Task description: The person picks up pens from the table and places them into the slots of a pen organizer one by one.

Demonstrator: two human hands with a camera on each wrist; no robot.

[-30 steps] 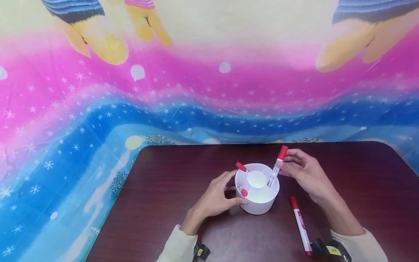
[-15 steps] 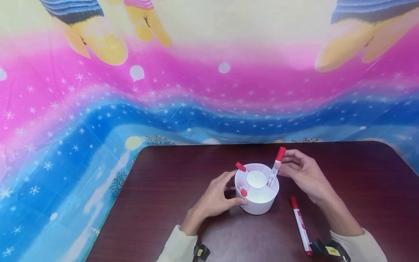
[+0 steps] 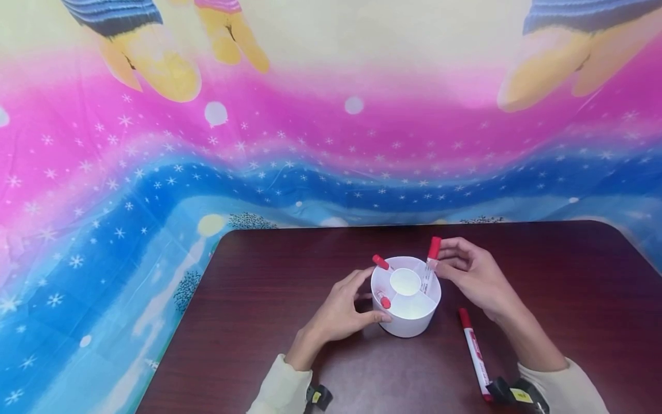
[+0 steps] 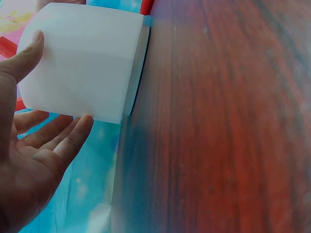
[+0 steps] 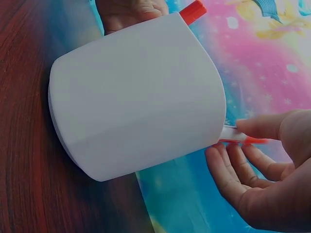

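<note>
A round white desk organizer (image 3: 408,328) with a central cup and divided outer compartments stands upright on the table. My left hand (image 3: 338,309) grips its left side, the thumb on the near wall and the fingers around the far wall. Between thumb and fingers, my right hand (image 3: 478,282) pinches a red-capped white marker (image 3: 434,248), whose lower part is inside a right-hand compartment. The right wrist view shows this marker (image 5: 234,133) at the rim, partly hidden by the fingers. Two other markers lean in left compartments, one red end (image 3: 380,262) at the back and another red end (image 3: 384,300) in front.
Another red-and-white marker (image 3: 474,353) lies on the dark wooden table (image 3: 258,345), right of the organizer, its lower end beside the black right wrist strap (image 3: 519,394). A colourful printed cloth (image 3: 310,144) hangs behind the table.
My right hand has moved slightly left and down with the marker, which now stands steeper and deeper in its compartment. My left hand and the organizer have stayed in place.
</note>
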